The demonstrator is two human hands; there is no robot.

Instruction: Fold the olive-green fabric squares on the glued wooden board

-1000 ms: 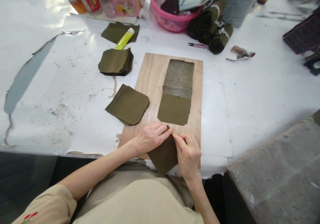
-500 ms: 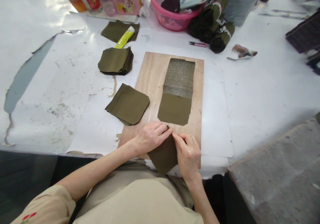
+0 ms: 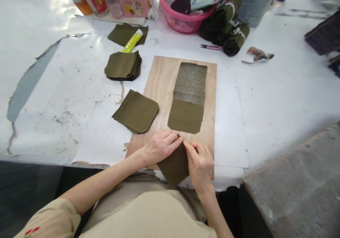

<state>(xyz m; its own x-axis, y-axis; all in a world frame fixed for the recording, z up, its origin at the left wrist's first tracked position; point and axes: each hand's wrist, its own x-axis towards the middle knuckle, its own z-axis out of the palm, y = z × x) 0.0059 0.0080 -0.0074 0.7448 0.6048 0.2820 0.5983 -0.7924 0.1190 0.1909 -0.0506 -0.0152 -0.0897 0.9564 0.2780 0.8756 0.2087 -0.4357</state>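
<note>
Both hands work one olive-green fabric square (image 3: 174,167) at the near end of a wooden board (image 3: 162,85). My left hand (image 3: 160,146) presses on its upper left edge with the fingers together. My right hand (image 3: 199,163) pinches its top corner between thumb and forefinger. Just beyond my hands on the board lies a strip (image 3: 188,100), olive fabric at the near end and grey mesh at the far end.
Olive squares lie in a loose pile (image 3: 136,111) left of the board, and in two stacks (image 3: 122,65) farther back, one under a yellow glue stick (image 3: 132,40). Behind are a pink basin (image 3: 183,20), dark fabric rolls (image 3: 228,29), small scissors (image 3: 209,47) and bottles.
</note>
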